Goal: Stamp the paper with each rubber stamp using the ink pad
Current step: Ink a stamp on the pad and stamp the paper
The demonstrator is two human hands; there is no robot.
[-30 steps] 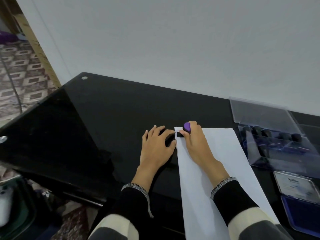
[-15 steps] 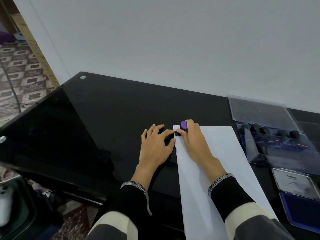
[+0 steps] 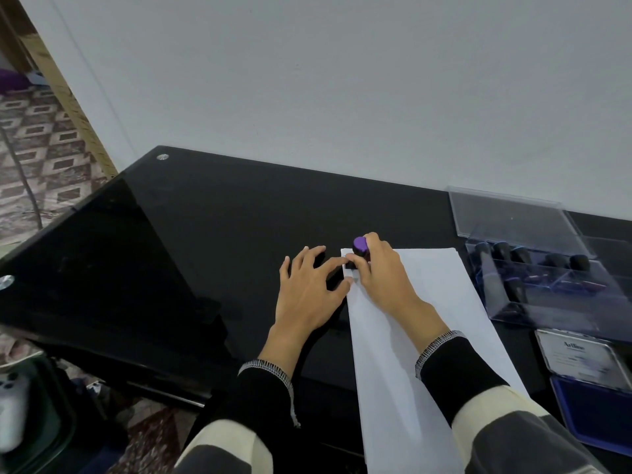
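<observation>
A white sheet of paper [image 3: 427, 319] lies on the black glass table [image 3: 205, 234]. My right hand [image 3: 383, 278] grips a purple-topped rubber stamp [image 3: 359, 247] at the paper's far left corner, its black base close above or on the sheet. A small dark mark shows on the paper just below the stamp. My left hand [image 3: 307, 289] lies flat with spread fingers on the table, its fingertips touching the paper's left edge. An open blue ink pad [image 3: 595, 408] sits at the right, near the table's front.
A clear plastic case [image 3: 547, 285] holding several dark-topped stamps stands right of the paper, its lid open at the back. The ink pad's lid [image 3: 578, 357] lies flipped open beyond the pad. A white wall rises behind the table; patterned floor lies to the left.
The stamp in my right hand has tilted up a little from the paper's corner, baring a small mark below it. My left hand has stayed at the paper's edge.
</observation>
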